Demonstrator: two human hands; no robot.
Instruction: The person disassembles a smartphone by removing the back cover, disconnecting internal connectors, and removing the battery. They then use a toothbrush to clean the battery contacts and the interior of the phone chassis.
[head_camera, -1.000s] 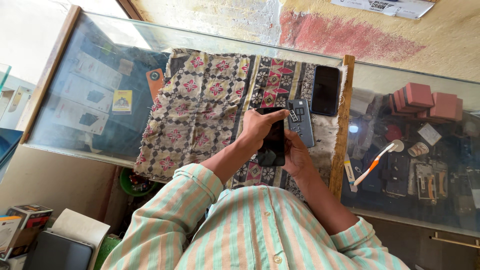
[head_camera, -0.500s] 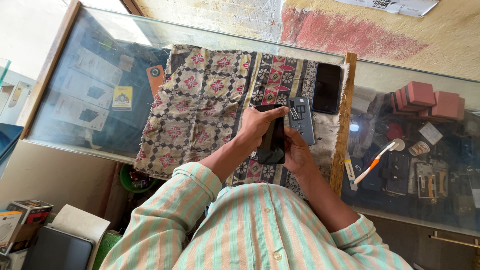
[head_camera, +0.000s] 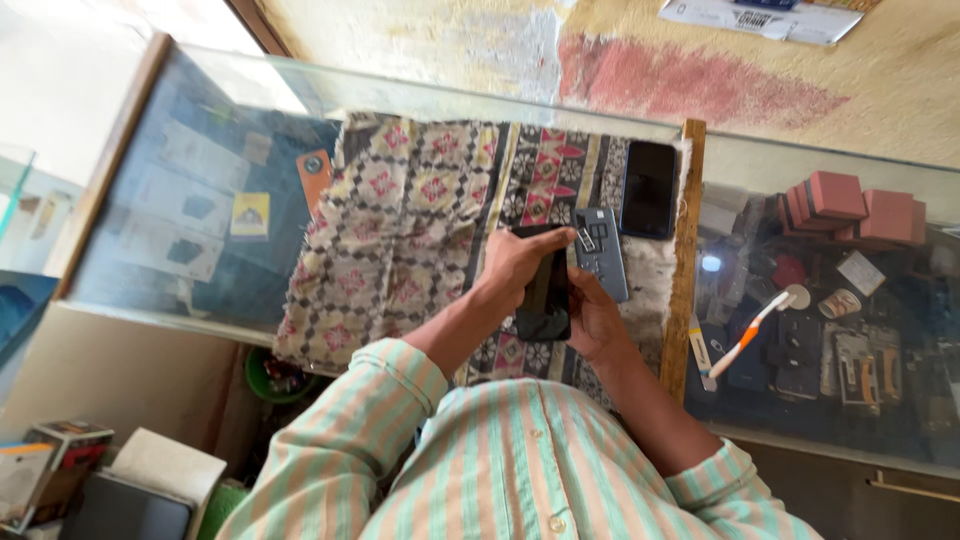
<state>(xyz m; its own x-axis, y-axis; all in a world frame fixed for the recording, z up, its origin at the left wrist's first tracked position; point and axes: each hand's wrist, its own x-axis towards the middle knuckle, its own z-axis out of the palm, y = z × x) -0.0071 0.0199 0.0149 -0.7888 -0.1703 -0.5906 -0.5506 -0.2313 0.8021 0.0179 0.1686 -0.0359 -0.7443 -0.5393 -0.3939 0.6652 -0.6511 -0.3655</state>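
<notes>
Both hands closed around a black phone (head_camera: 545, 295), held above a patterned cloth (head_camera: 400, 230) on the glass counter (head_camera: 150, 200). Left hand (head_camera: 515, 262) gripping the top edge, right hand (head_camera: 595, 320) cupping the side, its fingertips hidden behind. Grey phone (head_camera: 603, 252) and dark phone (head_camera: 649, 188) lying just beyond. Small parts on the grey one, possibly loose pieces, too small to tell.

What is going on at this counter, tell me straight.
A person in a striped shirt holds a dark phone in both hands over a patterned cloth spread on a glass counter. The left hand grips its upper end, and the right hand cradles its side. A grey phone back and another dark phone lie on the cloth just beyond. A toothbrush rests to the right.
</notes>
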